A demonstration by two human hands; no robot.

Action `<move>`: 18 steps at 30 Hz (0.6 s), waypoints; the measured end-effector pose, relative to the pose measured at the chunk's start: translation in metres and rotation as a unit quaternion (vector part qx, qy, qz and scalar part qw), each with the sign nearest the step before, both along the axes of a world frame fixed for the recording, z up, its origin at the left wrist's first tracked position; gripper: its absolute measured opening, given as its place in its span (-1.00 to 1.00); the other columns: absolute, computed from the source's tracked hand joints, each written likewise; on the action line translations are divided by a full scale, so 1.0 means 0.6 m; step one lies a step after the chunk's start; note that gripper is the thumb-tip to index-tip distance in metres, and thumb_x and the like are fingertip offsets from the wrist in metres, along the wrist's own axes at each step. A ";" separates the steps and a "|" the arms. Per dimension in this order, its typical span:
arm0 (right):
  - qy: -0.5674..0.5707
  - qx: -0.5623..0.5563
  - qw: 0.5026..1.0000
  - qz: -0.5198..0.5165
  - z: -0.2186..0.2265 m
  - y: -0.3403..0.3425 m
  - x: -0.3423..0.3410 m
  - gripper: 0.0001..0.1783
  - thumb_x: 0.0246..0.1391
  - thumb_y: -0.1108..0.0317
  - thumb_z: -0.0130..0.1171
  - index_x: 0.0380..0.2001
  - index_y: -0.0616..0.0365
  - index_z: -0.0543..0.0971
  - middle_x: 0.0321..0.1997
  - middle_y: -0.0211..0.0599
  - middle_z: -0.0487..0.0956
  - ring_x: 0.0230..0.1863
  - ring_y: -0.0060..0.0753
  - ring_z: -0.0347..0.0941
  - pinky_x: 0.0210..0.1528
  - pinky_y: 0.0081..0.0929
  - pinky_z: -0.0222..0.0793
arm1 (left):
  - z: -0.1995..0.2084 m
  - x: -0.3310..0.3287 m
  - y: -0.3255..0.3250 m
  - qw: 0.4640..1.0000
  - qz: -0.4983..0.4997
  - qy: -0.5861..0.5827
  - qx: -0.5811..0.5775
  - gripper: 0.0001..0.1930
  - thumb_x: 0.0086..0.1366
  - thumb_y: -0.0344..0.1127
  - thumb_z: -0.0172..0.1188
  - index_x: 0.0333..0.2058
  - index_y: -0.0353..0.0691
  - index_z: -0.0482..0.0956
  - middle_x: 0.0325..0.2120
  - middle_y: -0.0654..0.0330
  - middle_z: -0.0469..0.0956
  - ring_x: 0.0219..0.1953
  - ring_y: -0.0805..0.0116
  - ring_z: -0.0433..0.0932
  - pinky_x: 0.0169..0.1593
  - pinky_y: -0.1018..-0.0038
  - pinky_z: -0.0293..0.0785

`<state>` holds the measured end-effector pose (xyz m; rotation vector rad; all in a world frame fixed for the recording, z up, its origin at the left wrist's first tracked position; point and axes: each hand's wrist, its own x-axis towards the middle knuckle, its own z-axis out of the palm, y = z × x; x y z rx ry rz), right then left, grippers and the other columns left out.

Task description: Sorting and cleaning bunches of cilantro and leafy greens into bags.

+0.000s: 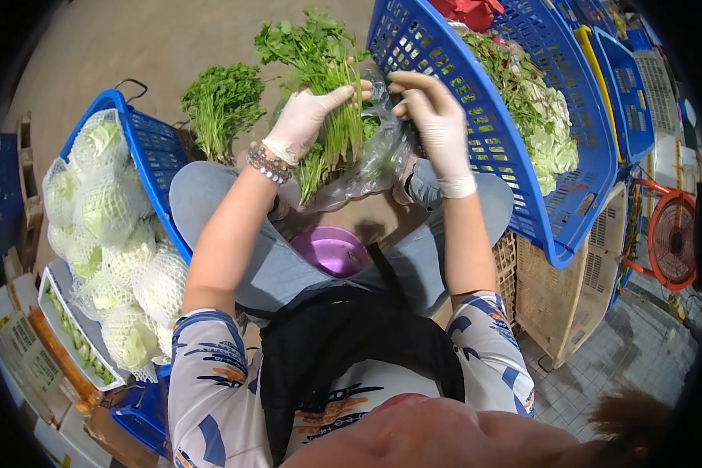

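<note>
My left hand point(308, 113), in a white glove and with beaded bracelets at the wrist, is closed round a bunch of leafy green herbs point(342, 125), which looks like coriander. Leaves point away from me, and the thin stems run down past my palm. Beside and under the stems hangs a clear plastic bag point(390, 152) with more greens lower down in it. My gloved right hand point(433, 113) has curled fingers at the bag's upper right edge and seems to pinch it; the fingertips are partly hidden. Another herb bunch point(224, 105) stands on the floor to the left.
A blue crate point(483, 132) with leafy trimmings stands close at my right, on a beige crate point(561, 281). At my left a blue basket point(154, 148) borders net-wrapped cabbages point(105, 210). A purple basin point(331, 251) lies between my legs. Far right is a red fan point(673, 238).
</note>
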<state>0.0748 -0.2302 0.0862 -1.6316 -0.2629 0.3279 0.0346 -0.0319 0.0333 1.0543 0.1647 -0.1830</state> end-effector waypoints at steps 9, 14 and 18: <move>-0.246 -0.184 0.951 0.017 -0.050 0.038 -0.012 -0.81 -0.02 0.41 0.29 -0.28 0.08 0.58 -0.40 -0.38 0.39 -0.48 -0.47 0.34 -0.37 -0.56 0.34 | -0.018 -0.007 -0.038 0.982 -0.025 -0.081 0.170 -0.78 0.27 -0.40 0.19 -0.13 -0.31 0.60 -0.20 0.23 0.62 -0.14 0.48 0.54 -0.01 0.46 0.46; -0.221 -0.205 0.953 0.034 -0.056 0.040 -0.010 -0.86 -0.01 0.41 0.26 -0.33 0.09 0.55 -0.40 -0.34 0.40 -0.46 -0.42 0.36 -0.33 -0.53 0.35 | -0.020 -0.011 -0.039 0.994 -0.002 -0.044 0.101 -0.76 0.23 -0.39 0.21 -0.14 -0.33 0.59 -0.23 0.24 0.63 -0.18 0.48 0.55 -0.05 0.48 0.46; -0.144 -0.143 0.978 0.056 -0.057 0.033 -0.010 -0.90 0.05 0.43 0.21 -0.34 0.17 0.52 -0.42 -0.49 0.36 -0.44 -0.65 0.26 -0.34 -0.66 0.25 | -0.020 -0.010 -0.035 0.980 0.024 -0.027 0.197 -0.73 0.21 -0.38 0.23 -0.12 -0.35 0.58 -0.23 0.26 0.63 -0.19 0.50 0.54 -0.08 0.48 0.46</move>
